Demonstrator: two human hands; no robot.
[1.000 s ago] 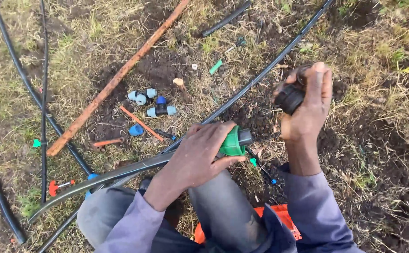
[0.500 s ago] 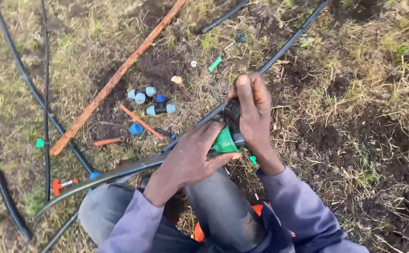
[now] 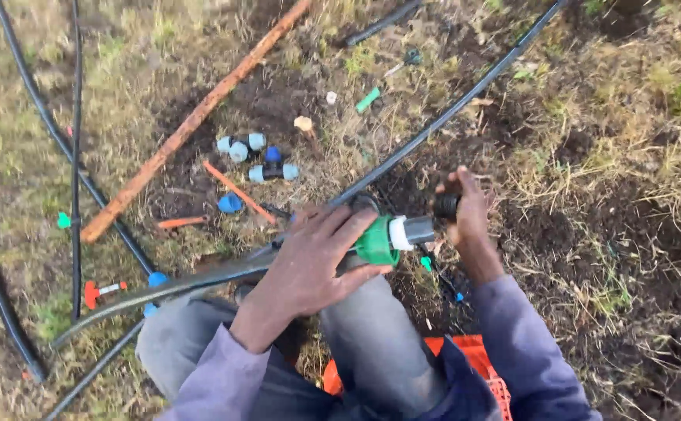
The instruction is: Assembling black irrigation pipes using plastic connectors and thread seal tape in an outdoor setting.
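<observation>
We see the patchy ground of dry grass and dark soil [image 3: 606, 156] filling the whole view, with our grey-trousered knees at the bottom edge. Across it runs a long black plastic irrigation pipe [image 3: 465, 101], slanting from the upper right down to our hands, and a thicker flattened grey hose [image 3: 177, 284] leading off to the lower left. A long rust-orange rod [image 3: 192, 121] lies diagonally at upper left, crossing thinner black tubes [image 3: 44, 117]. Behind our legs sits an orange plastic crate [image 3: 473, 359].

Our left hand [image 3: 317, 261] lies over the spot where the grey hose meets the green plastic coupling nut [image 3: 377, 242], fingers long and slightly fanned, wrapped on top of hose and nut. Just to the right of the nut sits a white ring, then a short grey pipe stub [image 3: 418, 230]. Our right hand [image 3: 465, 218] pinches a small black round cap [image 3: 446, 206] between thumb and fingertips, right at the free end of that stub.

On the soil above our hands lies a cluster of small blue-and-black pipe fittings [image 3: 258, 156], near a thin orange stake [image 3: 235, 189] and a small green peg [image 3: 368, 100]
</observation>
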